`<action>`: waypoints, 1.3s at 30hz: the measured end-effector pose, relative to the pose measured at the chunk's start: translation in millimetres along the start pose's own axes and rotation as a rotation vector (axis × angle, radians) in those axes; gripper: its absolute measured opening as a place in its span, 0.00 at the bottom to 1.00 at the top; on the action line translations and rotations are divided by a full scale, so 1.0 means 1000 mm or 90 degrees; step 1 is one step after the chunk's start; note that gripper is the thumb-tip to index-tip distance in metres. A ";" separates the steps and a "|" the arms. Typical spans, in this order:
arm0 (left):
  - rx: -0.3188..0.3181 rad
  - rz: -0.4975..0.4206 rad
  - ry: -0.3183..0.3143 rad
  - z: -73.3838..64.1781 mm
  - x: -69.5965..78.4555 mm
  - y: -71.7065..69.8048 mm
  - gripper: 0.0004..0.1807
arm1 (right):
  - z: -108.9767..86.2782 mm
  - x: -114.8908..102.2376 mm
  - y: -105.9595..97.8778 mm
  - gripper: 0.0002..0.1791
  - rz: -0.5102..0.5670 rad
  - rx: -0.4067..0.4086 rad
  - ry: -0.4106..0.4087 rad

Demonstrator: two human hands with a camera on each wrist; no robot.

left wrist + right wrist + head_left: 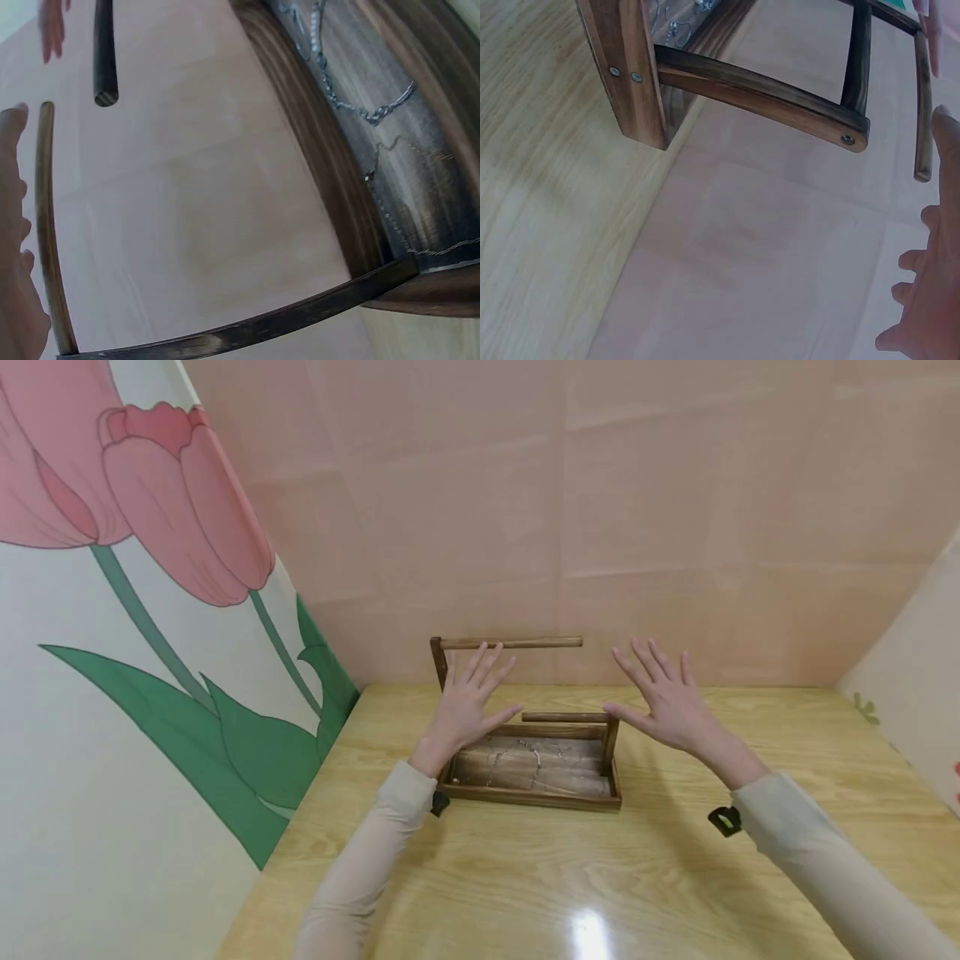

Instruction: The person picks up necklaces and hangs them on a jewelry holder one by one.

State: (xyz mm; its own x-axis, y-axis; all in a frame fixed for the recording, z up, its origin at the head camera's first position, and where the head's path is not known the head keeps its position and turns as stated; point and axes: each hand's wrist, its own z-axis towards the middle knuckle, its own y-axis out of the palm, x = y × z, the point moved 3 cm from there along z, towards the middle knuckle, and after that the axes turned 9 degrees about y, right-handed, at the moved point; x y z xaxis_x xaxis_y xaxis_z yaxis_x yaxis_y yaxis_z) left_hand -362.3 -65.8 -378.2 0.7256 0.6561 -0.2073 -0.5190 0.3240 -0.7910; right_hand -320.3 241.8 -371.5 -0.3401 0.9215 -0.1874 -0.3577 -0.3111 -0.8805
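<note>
A dark wooden jewelry stand [528, 803] rests on the table, a shallow tray with two posts, each bearing a sideways bar. Several fine chains and bracelets [537, 758] lie in its tray. My left hand [463, 710], fingers spread, hovers over the stand's left end, covering part of the taller post [438, 662]. The right hand [673, 708] is spread in the air beside the shorter post [611, 745], thumb tip overlapping its top in the head view. Both hands are empty. In the left wrist view a bracelet with pale beads [315, 30] shows inside the tray.
The stand sits on a wood-grain table [495, 877] toward its back edge. Behind rises a pink cloth backdrop [600, 527]. A panel with painted tulips [187, 510] borders the left side, and a pale panel [922, 668] borders the right.
</note>
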 end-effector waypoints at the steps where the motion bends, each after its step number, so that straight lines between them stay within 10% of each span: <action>1: -0.002 -0.007 -0.001 -0.001 0.000 0.001 0.42 | -0.001 0.000 0.000 0.48 0.001 0.001 0.000; 39: -0.042 -0.114 -0.068 -0.031 0.012 0.031 0.41 | -0.030 -0.003 0.023 0.46 0.026 0.063 -0.030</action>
State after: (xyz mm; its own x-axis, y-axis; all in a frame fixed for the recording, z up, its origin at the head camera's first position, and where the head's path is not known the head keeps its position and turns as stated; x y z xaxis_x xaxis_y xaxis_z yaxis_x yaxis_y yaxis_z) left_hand -355.7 -69.0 -423.3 0.7501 0.6614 -0.0002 -0.3522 0.3991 -0.8466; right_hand -302.0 238.5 -404.4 -0.3956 0.8966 -0.1989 -0.4256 -0.3710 -0.8254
